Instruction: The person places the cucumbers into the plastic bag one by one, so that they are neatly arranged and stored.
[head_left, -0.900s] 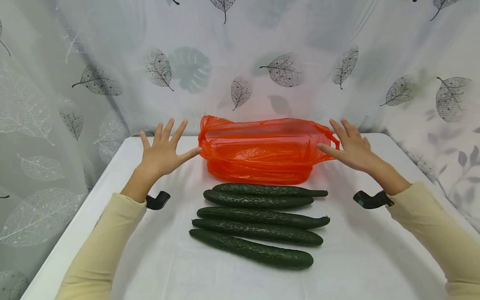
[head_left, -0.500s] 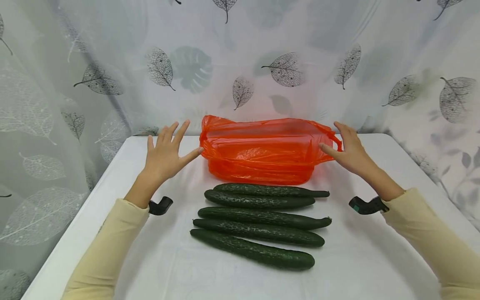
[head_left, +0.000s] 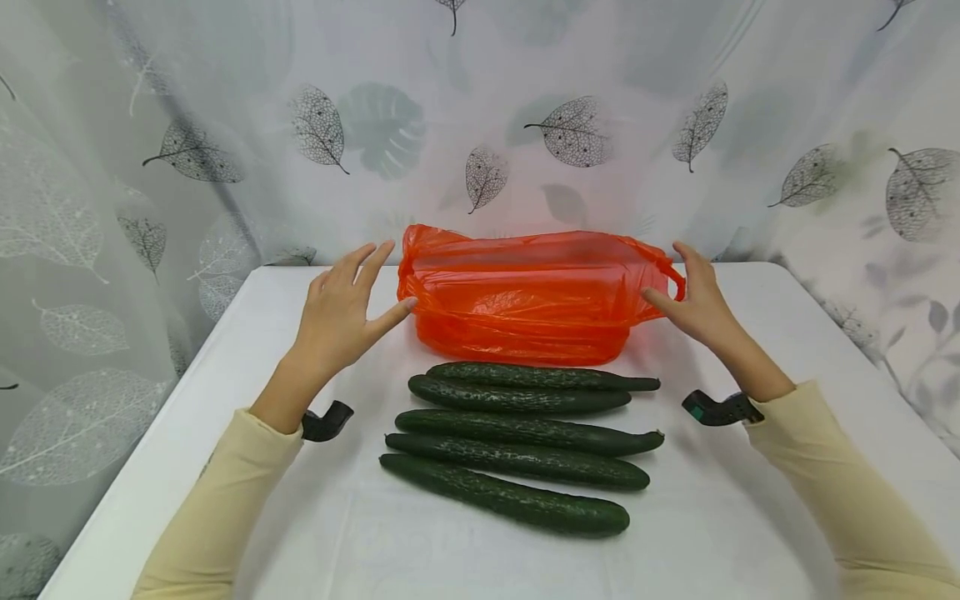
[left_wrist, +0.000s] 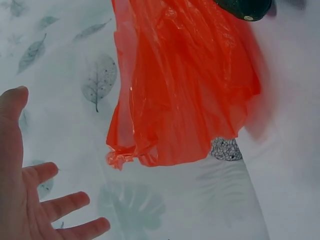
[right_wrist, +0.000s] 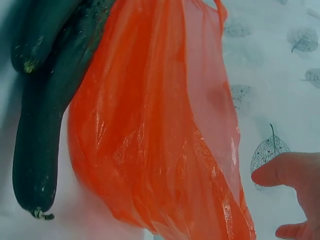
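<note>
A red-orange plastic bag [head_left: 517, 300] stands at the back of the table, its top edge open; it also fills the middle of both wrist views. My left hand [head_left: 337, 321] is at the bag's left end, fingers spread and holding nothing. At the right end, by the bag's handle, my right hand [head_left: 697, 300] is likewise spread, thumb in front of the bag; whether it touches the plastic I cannot tell. Several dark green cucumbers [head_left: 525, 432] lie crosswise in front of the bag. In the right wrist view, a cucumber [right_wrist: 40, 145] lies beside it.
A white-covered table [head_left: 720, 517] carries everything. Behind it and at the sides hangs a pale curtain [head_left: 247, 50] printed with leaves. A black wrist mount [head_left: 327, 422] sits on the left wrist, another black mount [head_left: 718, 408] on the right.
Both hands have moved inward toward the ends of the bag, and their fingers have bent a little. The bag and cucumbers have stayed in place.
</note>
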